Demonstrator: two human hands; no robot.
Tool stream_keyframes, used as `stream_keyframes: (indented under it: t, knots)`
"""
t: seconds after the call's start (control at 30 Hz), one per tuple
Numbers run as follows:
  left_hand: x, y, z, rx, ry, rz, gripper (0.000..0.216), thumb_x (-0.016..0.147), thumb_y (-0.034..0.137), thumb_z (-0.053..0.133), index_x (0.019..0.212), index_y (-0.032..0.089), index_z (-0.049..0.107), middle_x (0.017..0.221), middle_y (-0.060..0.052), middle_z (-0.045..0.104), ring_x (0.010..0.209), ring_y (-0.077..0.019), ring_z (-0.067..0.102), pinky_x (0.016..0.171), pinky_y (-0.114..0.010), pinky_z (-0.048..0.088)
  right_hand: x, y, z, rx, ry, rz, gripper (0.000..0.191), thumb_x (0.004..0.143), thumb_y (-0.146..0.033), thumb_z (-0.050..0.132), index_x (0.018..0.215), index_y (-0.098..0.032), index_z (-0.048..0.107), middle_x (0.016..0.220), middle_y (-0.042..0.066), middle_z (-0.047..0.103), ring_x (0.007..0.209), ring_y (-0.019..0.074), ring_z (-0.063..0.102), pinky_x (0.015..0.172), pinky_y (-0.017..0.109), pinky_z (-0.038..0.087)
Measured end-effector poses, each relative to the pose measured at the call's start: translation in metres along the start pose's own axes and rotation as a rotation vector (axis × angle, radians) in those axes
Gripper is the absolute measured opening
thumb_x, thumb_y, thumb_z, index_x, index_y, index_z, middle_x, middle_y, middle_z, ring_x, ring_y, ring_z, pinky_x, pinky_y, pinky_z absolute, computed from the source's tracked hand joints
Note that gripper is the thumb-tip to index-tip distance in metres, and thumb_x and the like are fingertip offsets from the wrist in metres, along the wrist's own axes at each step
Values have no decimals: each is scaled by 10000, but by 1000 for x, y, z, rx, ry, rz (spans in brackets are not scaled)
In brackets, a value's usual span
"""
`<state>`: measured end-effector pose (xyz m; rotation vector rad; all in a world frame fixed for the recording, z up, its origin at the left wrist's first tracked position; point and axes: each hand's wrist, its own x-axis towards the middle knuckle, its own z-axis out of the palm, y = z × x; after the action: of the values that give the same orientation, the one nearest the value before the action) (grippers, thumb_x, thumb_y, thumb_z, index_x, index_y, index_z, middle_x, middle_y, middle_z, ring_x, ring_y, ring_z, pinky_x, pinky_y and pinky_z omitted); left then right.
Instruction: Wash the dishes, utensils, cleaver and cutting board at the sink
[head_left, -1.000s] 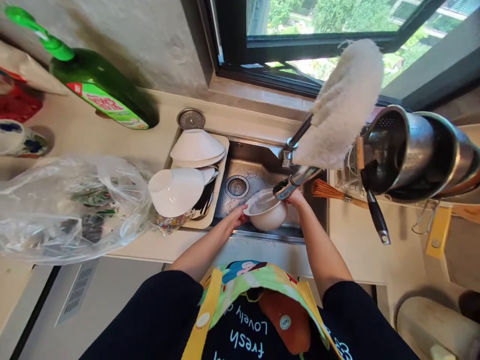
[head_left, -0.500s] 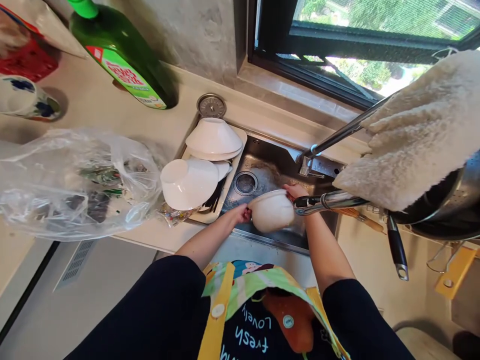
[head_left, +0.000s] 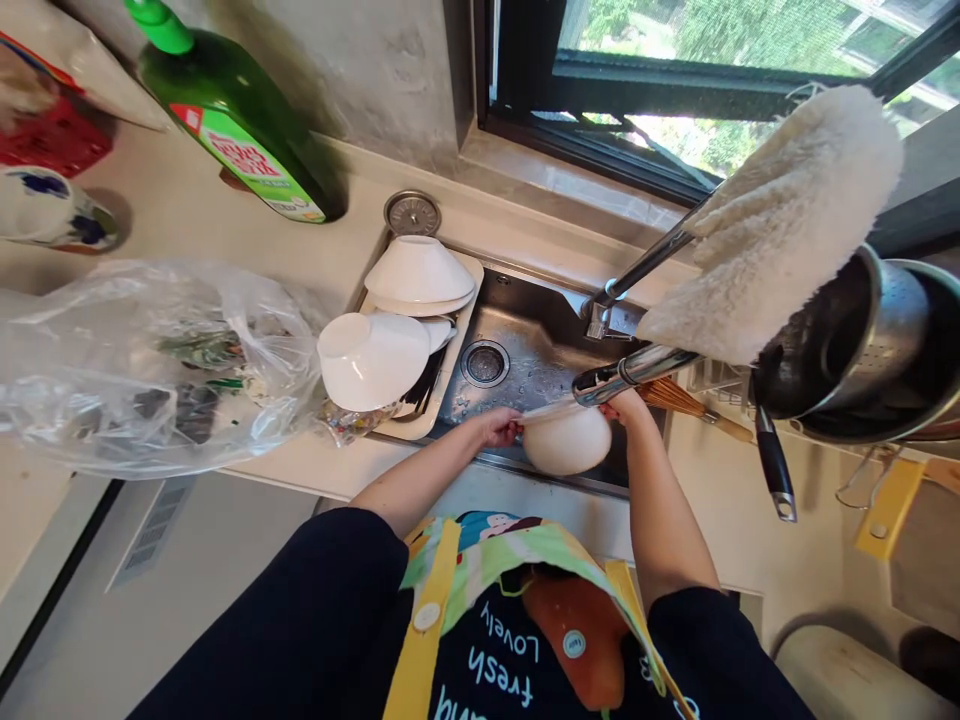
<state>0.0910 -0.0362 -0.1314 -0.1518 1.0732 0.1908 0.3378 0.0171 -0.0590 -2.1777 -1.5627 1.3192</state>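
A deep, off-white bowl [head_left: 568, 445] is held between my two hands over the near side of the sink [head_left: 517, 335], tilted with its outer wall toward me. My left hand [head_left: 501, 428] pinches the left end of its rim. The right end is gripped by my right hand [head_left: 628, 408], whose fingers are partly hidden behind the bowl and the tap. Above the bowl's rim reaches the end of the chrome tap spout [head_left: 637, 368]. The bowl's inside faces away from me and is mostly hidden.
Left of the bowl, white bowls [head_left: 375, 360] lie upside down on a cream tray [head_left: 474, 290]. Farther left are a plastic bag [head_left: 150, 370] and a green detergent bottle [head_left: 247, 120]. A fluffy white cloth [head_left: 772, 230] hangs right, beside pots [head_left: 847, 330] and a whisk [head_left: 697, 408].
Both hands have carried the bowl rightward, under the tap's end, and its tilt has changed. The murky water near the drain has gone. The view has shifted slightly.
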Motion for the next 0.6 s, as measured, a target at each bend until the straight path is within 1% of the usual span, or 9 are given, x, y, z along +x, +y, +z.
stream_keyframes:
  t: [0.07,0.1,0.2,0.27,0.33,0.4,0.47,0.53,0.6]
  knots:
    - [-7,-1,1,42,-17,72,27,807,113,518,796,120,541,477,-14,568,321,-81,476,349,-136,381,-12,10,-3,101,-40,30,234,766,-407,534,704,-181,535,436,-77,382,393,80,317,421,209,285]
    - [-11,-2,0,59,-26,104,51,804,144,548,852,127,545,516,-25,600,356,-105,525,368,-154,412,-17,15,-4,154,-60,26,237,755,-416,543,757,-179,549,458,-86,385,403,77,312,430,203,284]
    - [-27,-4,-5,193,-71,193,297,770,176,613,1051,169,515,601,-44,659,469,-188,640,428,-227,497,-29,27,1,204,-52,-75,297,757,-421,552,921,-177,591,522,-89,413,462,82,342,488,196,321]
    - [-39,-6,-6,335,-115,256,518,742,141,628,1222,209,446,644,-47,682,516,-225,674,457,-276,534,-34,31,10,126,6,-137,304,800,-399,512,986,-180,612,549,-73,444,515,102,390,549,209,365]
    - [-50,-8,-3,427,-138,329,713,728,101,611,1367,243,329,680,-43,695,549,-241,692,474,-300,551,-39,31,22,11,91,-171,285,828,-332,478,1016,-186,634,629,-34,531,615,133,473,647,241,417]
    - [-59,-11,3,434,-108,407,826,727,65,571,1451,247,218,690,-33,696,552,-232,695,479,-287,554,-43,26,37,-115,230,-219,282,822,-232,462,1018,-182,658,851,45,632,830,185,545,803,307,443]
    - [-67,-14,10,440,-60,489,899,730,34,533,1500,244,118,679,-22,692,536,-213,691,479,-259,550,-46,18,54,-199,343,-279,297,797,-149,457,989,-172,682,1094,113,624,1059,233,516,947,364,406]
    - [-72,-18,15,449,-14,537,954,731,9,524,1524,248,52,664,-15,689,509,-198,681,468,-240,545,-43,7,70,-211,313,-314,313,778,-104,449,970,-156,690,1160,137,612,1145,250,495,1010,370,376]
    - [-76,-20,18,443,16,545,987,729,-6,537,1535,257,32,676,-20,695,490,-188,672,459,-237,543,-34,-6,85,-149,217,-264,352,777,-94,440,1044,-132,667,1130,147,637,1126,249,534,1003,352,393]
